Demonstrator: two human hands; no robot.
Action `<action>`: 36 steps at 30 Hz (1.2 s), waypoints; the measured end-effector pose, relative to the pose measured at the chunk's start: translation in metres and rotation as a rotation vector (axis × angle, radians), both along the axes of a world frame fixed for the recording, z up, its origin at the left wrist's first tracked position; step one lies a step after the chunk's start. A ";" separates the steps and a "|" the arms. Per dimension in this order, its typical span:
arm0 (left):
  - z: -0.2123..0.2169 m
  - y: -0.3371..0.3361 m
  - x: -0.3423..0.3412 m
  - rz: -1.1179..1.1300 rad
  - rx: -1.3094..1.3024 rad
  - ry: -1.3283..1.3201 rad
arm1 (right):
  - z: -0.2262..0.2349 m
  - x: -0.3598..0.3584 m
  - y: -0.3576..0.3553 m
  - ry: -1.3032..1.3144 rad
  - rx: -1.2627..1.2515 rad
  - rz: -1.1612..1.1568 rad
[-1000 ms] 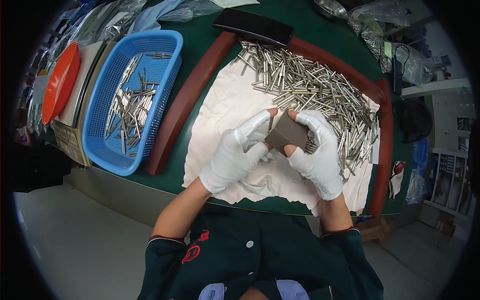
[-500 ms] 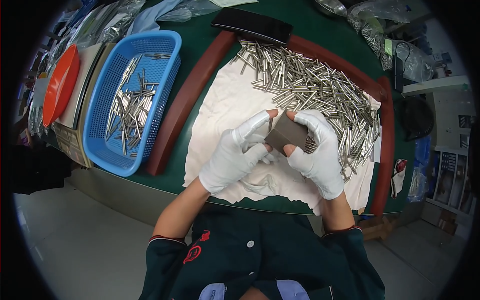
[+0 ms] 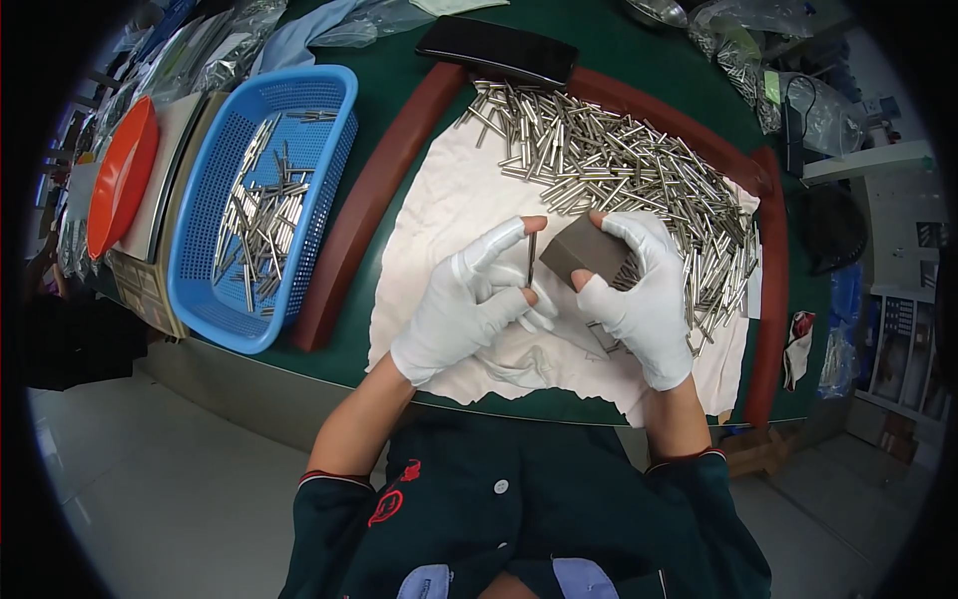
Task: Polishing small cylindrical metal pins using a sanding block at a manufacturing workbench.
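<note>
My left hand [image 3: 461, 311], in a white glove with bare thumb and fingertip, pinches a slim metal pin [image 3: 532, 262] at its two ends. The pin stands lengthwise between finger and thumb. Just right of it, my right hand [image 3: 649, 314], gloved the same way, grips a grey-brown abrasive-looking block [image 3: 584, 250]. A small gap separates pin and block. Under both hands lies a pale cloth [image 3: 424, 255]. A large heap of similar metal pins [image 3: 624, 165] covers the cloth's far and right part, partly hidden by my right hand.
Dark red padded bars [image 3: 374, 205] frame the cloth. To the left, a blue perforated basket [image 3: 344, 140] holds more pins, beside an orange tray [image 3: 123, 180]. A black phone [image 3: 496, 50] rests at the far bar. Plastic bags [image 3: 743, 75] lie at the far right.
The block has shifted slightly right, away from my left hand, and turned a little. The pin, mostly covered before, now shows plainly between my left finger and thumb.
</note>
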State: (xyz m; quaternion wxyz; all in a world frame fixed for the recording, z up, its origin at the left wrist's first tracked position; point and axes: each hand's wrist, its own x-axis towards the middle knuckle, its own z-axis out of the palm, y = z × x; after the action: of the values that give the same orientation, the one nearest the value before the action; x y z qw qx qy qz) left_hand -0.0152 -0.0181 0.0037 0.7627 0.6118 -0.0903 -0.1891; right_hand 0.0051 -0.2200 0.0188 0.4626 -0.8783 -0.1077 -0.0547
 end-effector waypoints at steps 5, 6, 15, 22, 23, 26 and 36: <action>-0.002 0.001 0.005 0.001 -0.079 0.119 | 0.001 0.002 -0.006 0.098 0.223 -0.035; -0.004 0.002 0.005 -0.004 -0.081 0.114 | 0.001 0.002 -0.005 0.106 0.234 -0.060; -0.001 0.001 0.006 -0.006 -0.102 0.173 | -0.005 0.001 -0.005 0.060 0.140 -0.007; -0.001 -0.003 0.004 -0.004 -0.067 0.131 | 0.000 -0.003 0.006 0.081 0.124 0.046; -0.002 -0.005 0.004 0.024 -0.044 0.103 | -0.001 -0.004 0.007 0.065 0.113 0.064; 0.001 -0.004 0.003 0.033 -0.025 0.082 | -0.004 -0.004 0.009 0.070 0.124 0.067; -0.002 -0.008 -0.001 0.087 0.104 0.023 | -0.002 -0.006 0.009 -0.008 -0.012 0.061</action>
State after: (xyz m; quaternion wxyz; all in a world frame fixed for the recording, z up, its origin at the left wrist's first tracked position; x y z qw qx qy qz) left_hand -0.0163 -0.0265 0.0016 0.7384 0.6517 -0.0450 -0.1672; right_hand -0.0009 -0.2109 0.0169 0.4582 -0.8772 -0.1364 -0.0434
